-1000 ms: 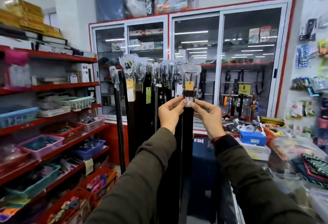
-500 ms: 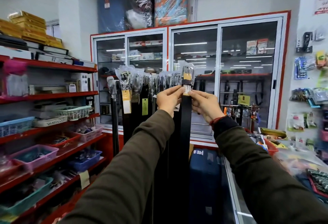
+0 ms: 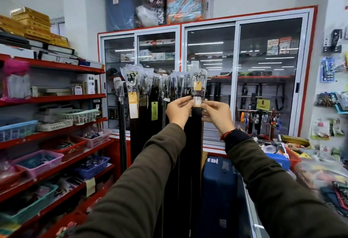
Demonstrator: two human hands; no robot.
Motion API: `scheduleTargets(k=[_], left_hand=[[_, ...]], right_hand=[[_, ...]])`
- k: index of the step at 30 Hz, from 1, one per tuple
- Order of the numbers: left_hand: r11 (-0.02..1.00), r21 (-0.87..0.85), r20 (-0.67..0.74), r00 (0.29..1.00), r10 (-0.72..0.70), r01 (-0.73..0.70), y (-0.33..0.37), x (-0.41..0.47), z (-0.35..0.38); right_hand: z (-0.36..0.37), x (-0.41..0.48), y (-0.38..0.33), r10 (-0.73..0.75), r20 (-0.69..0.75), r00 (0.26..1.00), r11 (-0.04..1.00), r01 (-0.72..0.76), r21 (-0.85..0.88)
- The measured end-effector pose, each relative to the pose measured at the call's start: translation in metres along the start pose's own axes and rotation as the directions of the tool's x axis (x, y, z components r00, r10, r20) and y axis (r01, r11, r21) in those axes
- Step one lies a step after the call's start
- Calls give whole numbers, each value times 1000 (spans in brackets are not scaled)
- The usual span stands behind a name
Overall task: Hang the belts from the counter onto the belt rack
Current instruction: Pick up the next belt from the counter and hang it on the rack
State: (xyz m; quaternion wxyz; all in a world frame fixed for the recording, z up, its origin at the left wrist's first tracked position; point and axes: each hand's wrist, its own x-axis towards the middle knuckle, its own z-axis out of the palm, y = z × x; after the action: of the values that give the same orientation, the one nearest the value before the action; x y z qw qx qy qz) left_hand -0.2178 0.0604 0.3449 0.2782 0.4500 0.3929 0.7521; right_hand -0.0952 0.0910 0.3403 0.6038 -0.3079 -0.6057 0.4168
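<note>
Step in hand: hanging one belt (image 3: 196,124) at right end of rack row (image 3: 156,87). Left hand (image 3: 178,110) and right hand (image 3: 218,114) both pinch belt just below wrapped buckle (image 3: 200,79), strap hanging down. Hook itself not visible (hidden by wrap). Next, judged: seat buckle on hook, let go, fetch another from counter (image 3: 320,170) at right.

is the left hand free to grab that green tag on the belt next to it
Probably not yet: the left hand is pinching the belt with the right hand. The green tag hangs close, unblocked.
</note>
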Motion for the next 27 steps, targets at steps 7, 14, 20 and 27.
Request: scheduleTargets(k=[7,14,20,27], left_hand=[[770,428,254,880,401,-474,-27,-1,-16],[219,704,561,719,411,-675,-31,20,-28],[48,759,595,722,353,-649,-35,42,-39],[-11,752,609,689,393,-659,-33,39,-49]], right_hand=[[-4,-14,32,-316,81,945,934,325,-147],[0,6,48,-433,311,846,759,528,-382],[0,28,57,-388,377,841,694,536,-481],[11,18,57,-411,325,852,690,523,-500]])
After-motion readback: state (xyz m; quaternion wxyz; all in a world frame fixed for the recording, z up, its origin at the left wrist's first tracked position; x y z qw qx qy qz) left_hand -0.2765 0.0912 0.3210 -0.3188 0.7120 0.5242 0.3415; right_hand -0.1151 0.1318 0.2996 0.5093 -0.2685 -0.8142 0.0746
